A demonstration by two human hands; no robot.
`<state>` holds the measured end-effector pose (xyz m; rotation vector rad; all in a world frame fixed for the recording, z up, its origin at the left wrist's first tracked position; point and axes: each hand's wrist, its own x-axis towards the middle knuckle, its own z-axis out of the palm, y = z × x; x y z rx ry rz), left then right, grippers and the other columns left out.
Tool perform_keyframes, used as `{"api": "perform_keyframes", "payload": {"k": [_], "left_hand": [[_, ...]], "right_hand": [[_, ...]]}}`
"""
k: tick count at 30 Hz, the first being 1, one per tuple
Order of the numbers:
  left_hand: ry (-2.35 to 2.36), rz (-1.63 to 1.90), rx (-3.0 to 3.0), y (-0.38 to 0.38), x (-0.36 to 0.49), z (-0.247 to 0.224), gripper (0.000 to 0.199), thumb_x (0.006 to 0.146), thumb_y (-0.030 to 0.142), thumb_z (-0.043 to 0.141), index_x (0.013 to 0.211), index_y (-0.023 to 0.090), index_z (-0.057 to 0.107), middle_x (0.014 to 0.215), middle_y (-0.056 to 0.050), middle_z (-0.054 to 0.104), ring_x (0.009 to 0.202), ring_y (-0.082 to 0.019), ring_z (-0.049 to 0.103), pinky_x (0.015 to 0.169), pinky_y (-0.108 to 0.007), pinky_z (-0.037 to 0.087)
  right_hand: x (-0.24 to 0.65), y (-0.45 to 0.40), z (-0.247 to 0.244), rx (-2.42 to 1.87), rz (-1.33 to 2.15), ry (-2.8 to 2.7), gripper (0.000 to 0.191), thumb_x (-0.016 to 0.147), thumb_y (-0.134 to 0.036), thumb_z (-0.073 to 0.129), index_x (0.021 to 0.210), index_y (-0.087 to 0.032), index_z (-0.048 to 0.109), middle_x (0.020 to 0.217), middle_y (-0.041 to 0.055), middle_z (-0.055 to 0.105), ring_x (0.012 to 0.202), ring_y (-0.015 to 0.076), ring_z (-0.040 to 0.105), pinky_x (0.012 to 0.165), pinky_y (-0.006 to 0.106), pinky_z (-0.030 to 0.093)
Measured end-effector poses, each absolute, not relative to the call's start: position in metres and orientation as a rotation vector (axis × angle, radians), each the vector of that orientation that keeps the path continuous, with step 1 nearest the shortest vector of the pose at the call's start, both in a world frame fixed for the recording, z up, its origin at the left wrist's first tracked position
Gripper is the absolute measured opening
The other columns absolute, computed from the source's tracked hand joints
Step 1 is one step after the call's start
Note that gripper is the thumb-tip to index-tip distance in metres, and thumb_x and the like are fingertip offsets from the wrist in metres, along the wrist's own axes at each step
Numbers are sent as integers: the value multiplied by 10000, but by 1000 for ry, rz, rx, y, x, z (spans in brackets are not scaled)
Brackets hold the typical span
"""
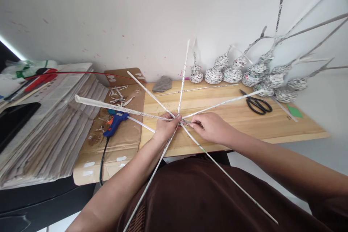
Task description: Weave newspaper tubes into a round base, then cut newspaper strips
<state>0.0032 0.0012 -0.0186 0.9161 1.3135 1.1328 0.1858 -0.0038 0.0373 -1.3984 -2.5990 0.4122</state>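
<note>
Several thin rolled-paper sticks point(223, 105) cross at one point and fan out like spokes above the wooden table. My left hand point(166, 127) is closed around the crossing, its thumb pressed on top. Just to the right, my right hand point(204, 126) pinches a short end of a paper stick close to the crossing. Two of the spokes run down over my brown apron, and others point left, away from me and right. My fingers hide part of the place where the sticks meet.
Woven paper gourds point(214, 75) stand along the wall, long strands sticking out. Black scissors point(257, 105) lie at right. A blue glue gun point(116, 123) rests on cardboard point(133, 137) with paper scraps. Stacked newspapers point(54, 127) and a phone point(19, 121) occupy the left; a grey stone-like lump point(162, 84) sits behind.
</note>
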Motion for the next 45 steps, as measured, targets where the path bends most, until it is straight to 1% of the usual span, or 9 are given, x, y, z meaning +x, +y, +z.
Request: {"api": "perform_keyframes", "payload": {"k": [7, 12, 20, 26, 30, 35, 40, 42, 45], "left_hand": [[1285, 1077, 936, 2, 1, -17, 243, 657, 366, 812, 682, 160, 684, 618, -22, 662, 497, -105, 541, 497, -215, 424], [1259, 1068, 799, 2, 4, -17, 231, 616, 322, 851, 663, 165, 689, 643, -23, 674, 534, -118, 583, 563, -243, 505], [1243, 1066, 796, 1, 4, -11, 328, 518, 353, 911, 665, 161, 690, 632, -26, 673, 539, -130, 591, 551, -258, 515], [1202, 1111, 803, 0, 5, -12, 318, 539, 368, 896, 669, 162, 691, 640, -30, 683, 543, -128, 593, 547, -256, 501], [1173, 1151, 783, 2, 4, -7, 332, 509, 330, 908, 674, 137, 693, 630, -33, 685, 511, -104, 572, 514, -227, 468], [1230, 1218, 651, 9, -4, -3, 317, 508, 275, 913, 686, 127, 695, 660, -38, 696, 590, -128, 627, 596, -252, 522], [1226, 1257, 669, 13, -8, -6, 365, 500, 338, 916, 694, 119, 698, 656, -25, 678, 530, -94, 577, 570, -238, 497], [1181, 1265, 692, 13, -7, -6, 399, 487, 384, 918, 694, 123, 697, 646, -17, 666, 523, -87, 558, 552, -230, 471], [1148, 1278, 749, 11, -5, -4, 421, 497, 440, 907, 705, 135, 706, 628, 0, 648, 507, -71, 510, 517, -215, 401]], "right_hand": [[192, 5, 41, -1363, 481, -2562, 274, 915, -259, 523, 696, -178, 667, 636, 4, 651, 582, 125, 517, 578, 264, 257], [194, 5, 37, -1404, 515, -2527, 236, 879, -260, 560, 695, -180, 685, 623, -3, 651, 555, 115, 496, 567, 260, 251], [193, 7, 21, -1407, 655, -2605, 345, 877, -355, 561, 589, -173, 621, 542, -13, 567, 504, 100, 414, 531, 277, 194], [193, 7, 16, -1400, 748, -2570, 364, 830, -349, 608, 524, -171, 527, 477, -36, 455, 477, 89, 345, 525, 280, 185], [192, 10, 12, -1475, 1090, -2309, 418, 809, -447, 647, 528, -181, 486, 449, -49, 438, 448, 88, 388, 501, 257, 238], [192, 13, 4, -1329, 1632, -1841, 437, 730, -590, 713, 698, -182, 558, 578, -17, 581, 459, 111, 517, 467, 243, 387], [190, 12, 5, -1225, 1043, -1821, 409, 883, -552, 585, 996, -168, 664, 781, 43, 663, 550, 127, 570, 527, 272, 455], [186, 12, 8, -1150, 727, -1916, 369, 878, -472, 636, 1101, -183, 684, 924, 81, 683, 721, 171, 622, 664, 316, 501], [177, 13, 14, -1049, 430, -2029, 251, 853, -388, 698, 1032, -217, 737, 1013, 99, 690, 989, 245, 620, 906, 413, 471]]}}
